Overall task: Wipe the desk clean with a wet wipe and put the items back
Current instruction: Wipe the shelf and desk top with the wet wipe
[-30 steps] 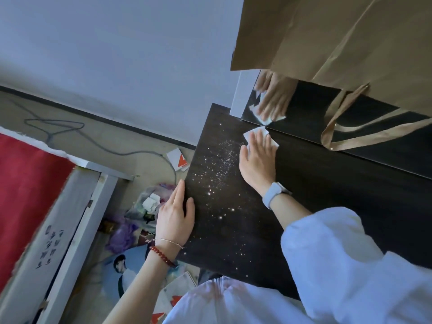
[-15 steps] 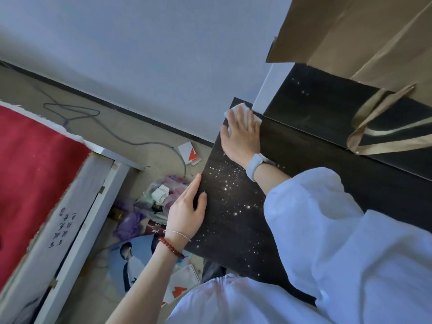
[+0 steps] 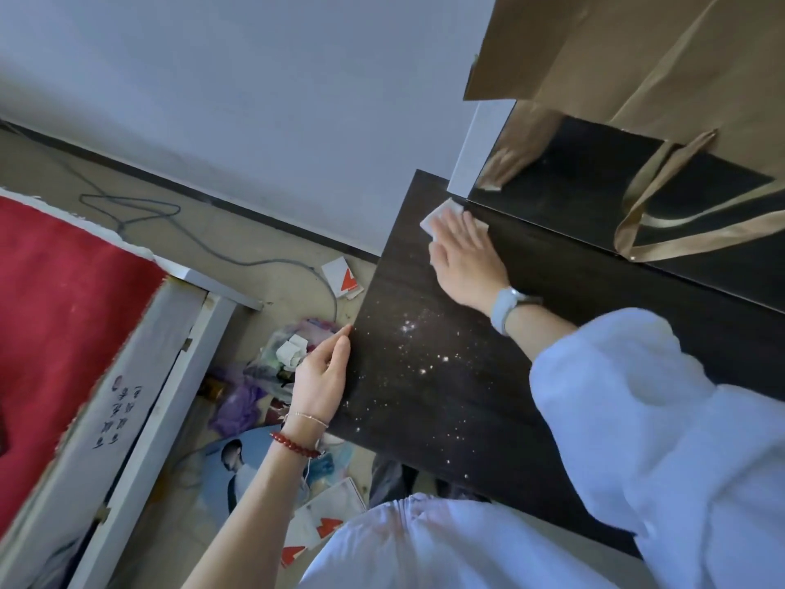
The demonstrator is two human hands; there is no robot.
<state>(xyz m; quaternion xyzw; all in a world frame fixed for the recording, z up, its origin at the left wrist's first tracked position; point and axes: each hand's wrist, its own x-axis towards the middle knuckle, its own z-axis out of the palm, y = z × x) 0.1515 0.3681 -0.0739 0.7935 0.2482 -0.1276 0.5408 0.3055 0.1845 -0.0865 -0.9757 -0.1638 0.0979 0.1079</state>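
Note:
The dark wooden desk (image 3: 429,418) has white specks scattered over its left part. My right hand (image 3: 469,259) lies flat at the desk's far left corner, pressing a white wet wipe (image 3: 439,214) against the top; most of the wipe is hidden under my fingers. A pale watch sits on that wrist. My left hand (image 3: 323,376) rests against the desk's left edge, fingers extended, holding nothing, with a red bead bracelet on the wrist.
A brown paper bag (image 3: 637,78) with ribbon handles stands behind a mirror (image 3: 594,184) at the desk's back. On the floor to the left lie clutter (image 3: 276,367), papers, a cable (image 3: 212,248) and a white frame with red cloth (image 3: 63,312).
My right hand slid the wipe from the middle of the desk to the far left corner by the mirror. My left hand shifted slightly off the desk top onto its edge.

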